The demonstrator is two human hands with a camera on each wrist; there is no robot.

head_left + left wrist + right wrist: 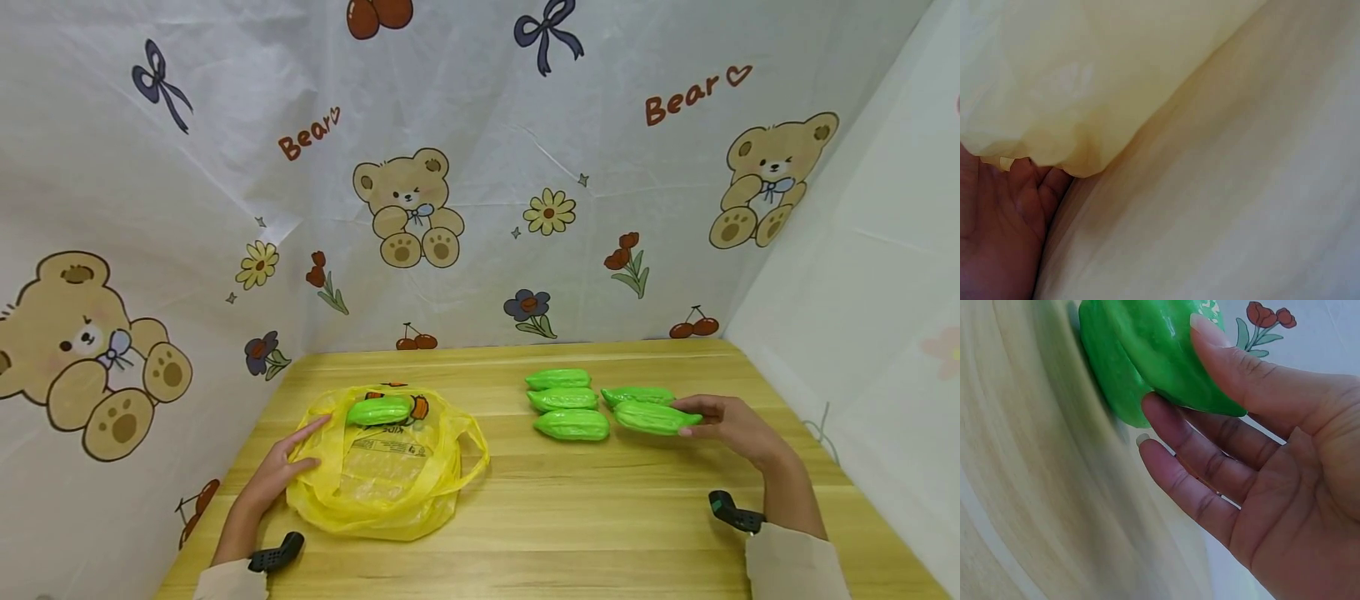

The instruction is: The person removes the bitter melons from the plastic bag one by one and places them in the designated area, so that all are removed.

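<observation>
My right hand (723,423) pinches the pointed end of a glossy green star fruit (648,418) between thumb and fingers. Close up in the right wrist view, the thumb lies on the star fruit's (1147,350) ridged side and fingertips touch its underside. Just behind it lies another star fruit (637,395). At the left, a yellow plastic bag (390,521) spreads with its mouth open, one star fruit (378,410) inside. My left hand (276,473) rests on the bag's left rim, index finger and thumb spread apart. The bag's edge hides part of its fingers in the left wrist view.
Three more star fruits (564,400) lie stacked in a row left of the held one. The wooden table (555,533) meets a white, bear-printed cloth backdrop (480,283) at its back edge. A bag handle (476,454) loops out to the right.
</observation>
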